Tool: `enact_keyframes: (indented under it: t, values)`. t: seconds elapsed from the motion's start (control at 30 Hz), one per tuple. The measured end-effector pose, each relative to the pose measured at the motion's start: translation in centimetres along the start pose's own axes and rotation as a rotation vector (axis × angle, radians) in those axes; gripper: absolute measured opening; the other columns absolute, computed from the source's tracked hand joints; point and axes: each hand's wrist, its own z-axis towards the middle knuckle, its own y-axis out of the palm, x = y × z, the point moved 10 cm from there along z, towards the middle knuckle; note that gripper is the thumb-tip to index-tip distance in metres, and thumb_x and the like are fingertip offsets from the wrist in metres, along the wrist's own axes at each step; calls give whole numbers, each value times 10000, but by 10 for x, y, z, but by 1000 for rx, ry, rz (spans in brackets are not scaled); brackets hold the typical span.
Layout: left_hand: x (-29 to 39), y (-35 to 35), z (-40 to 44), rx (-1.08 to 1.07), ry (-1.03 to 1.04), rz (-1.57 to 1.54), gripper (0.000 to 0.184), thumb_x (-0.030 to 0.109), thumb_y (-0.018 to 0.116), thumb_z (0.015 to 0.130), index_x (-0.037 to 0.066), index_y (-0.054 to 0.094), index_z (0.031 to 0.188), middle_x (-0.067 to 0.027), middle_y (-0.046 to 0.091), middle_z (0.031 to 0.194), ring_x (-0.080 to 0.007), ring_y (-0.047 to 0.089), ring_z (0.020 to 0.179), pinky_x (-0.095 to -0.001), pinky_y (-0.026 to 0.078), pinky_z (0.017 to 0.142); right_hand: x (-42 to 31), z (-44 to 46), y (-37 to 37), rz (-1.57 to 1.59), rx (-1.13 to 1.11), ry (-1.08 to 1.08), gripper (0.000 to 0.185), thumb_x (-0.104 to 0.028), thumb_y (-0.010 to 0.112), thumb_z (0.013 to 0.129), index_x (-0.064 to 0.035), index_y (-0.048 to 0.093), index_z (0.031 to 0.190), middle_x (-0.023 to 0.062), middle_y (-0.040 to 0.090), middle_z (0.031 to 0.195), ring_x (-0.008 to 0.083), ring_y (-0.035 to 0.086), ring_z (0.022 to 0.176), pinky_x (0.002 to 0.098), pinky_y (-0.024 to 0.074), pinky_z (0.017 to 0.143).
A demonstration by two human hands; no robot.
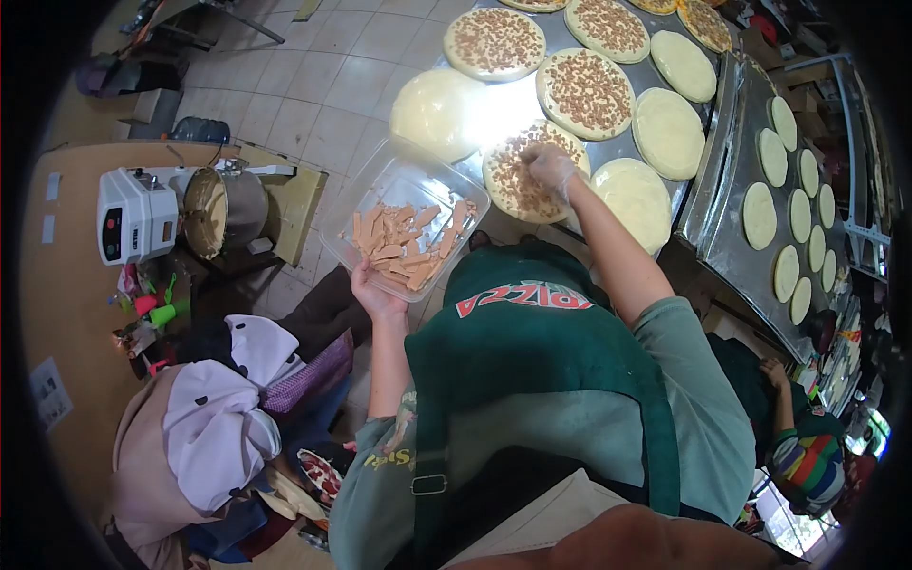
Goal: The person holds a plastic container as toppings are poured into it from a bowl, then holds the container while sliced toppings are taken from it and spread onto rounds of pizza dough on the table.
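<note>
A clear plastic container [340, 223] with tan-brown strips [408, 249] inside is held by my left hand [376, 291], which grips its near edge. My right hand [553, 171], in a thin clear glove, is over a round dough [508, 195] scattered with brown bits. Its fingers are bunched together, and what they hold is too small to make out. Beside that dough lie a plain round dough [630, 201] on the right and a glossy pale one [437, 114] on the left. Further doughs with brown bits [585, 93] are behind it.
On the right, a second metal table [731, 228] bears small flat dough rounds [759, 216]. A mixer [141, 216] with a metal bowl [237, 204] stands at left. Clothing [218, 427] is piled at lower left. Another person [803, 461] is at lower right.
</note>
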Motion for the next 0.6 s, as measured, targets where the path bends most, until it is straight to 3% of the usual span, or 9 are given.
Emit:
enact_keyframes:
  t: [0.07, 0.17, 0.3, 0.37, 0.4, 0.47, 0.53, 0.6]
  values:
    - [-3, -4, -1, -8, 9, 0, 522, 212, 397, 719, -51, 345, 1167, -177, 421, 1167, -299, 419, 1069, -399, 308, 924, -6, 4, -5, -153, -53, -78, 223, -104, 515, 732, -120, 619, 929, 105, 619, 846, 165, 579, 727, 270, 452, 632]
    - [-10, -18, 2, -23, -8, -39, 506, 211, 391, 725, -54, 358, 1155, -180, 432, 1153, -299, 425, 1062, -398, 316, 918, -10, 1, -26, 484, 12, -23, 315, -46, 478, 725, -51, 555, 1030, 112, 587, 956, 168, 561, 784, 252, 435, 705]
    - [-18, -27, -2, 5, -18, -49, 495, 214, 384, 733, -57, 366, 1147, -182, 448, 1133, -300, 441, 1044, -402, 331, 906, -18, -4, -54, 199, 62, -87, 276, -71, 508, 746, -20, 554, 1014, 107, 590, 952, 165, 561, 796, 264, 433, 728]
    - [-22, -30, -4, 11, -30, -46, 494, 216, 382, 735, -56, 366, 1147, -182, 450, 1129, -301, 445, 1039, -405, 335, 903, 25, 0, -67, 583, 352, 7, 254, -111, 529, 762, -30, 562, 1001, 118, 591, 957, 169, 566, 823, 270, 433, 755]
    - [-24, -32, -4, 19, -31, -53, 494, 217, 381, 735, -55, 366, 1147, -182, 448, 1133, -301, 446, 1038, -409, 338, 902, 33, 1, -64, 585, 354, 2, 254, -111, 529, 762, -30, 562, 1001, 118, 591, 957, 169, 566, 823, 270, 433, 755]
    - [-27, -32, -6, 24, -28, -58, 495, 218, 380, 735, -55, 366, 1147, -182, 446, 1137, -301, 448, 1037, -413, 341, 900, -3, -15, -54, -74, 201, -208, 233, -128, 531, 767, -48, 574, 982, 108, 602, 914, 170, 572, 791, 270, 443, 742]
    - [-32, -26, -8, -6, -42, -47, 530, 245, 387, 727, -43, 350, 1170, -194, 410, 1180, -324, 412, 1070, -429, 310, 919, -26, -57, -56, 275, 124, -100, 225, -146, 532, 772, -66, 579, 977, 106, 608, 871, 183, 578, 758, 265, 453, 723]
    - [-39, -16, -13, -31, -70, -57, 517, 228, 386, 725, -47, 355, 1161, -189, 424, 1163, -315, 426, 1060, -420, 327, 908, -48, -63, -20, 258, 203, -396, 270, -185, 536, 737, -65, 560, 979, 143, 572, 893, 264, 550, 811, 332, 437, 729]
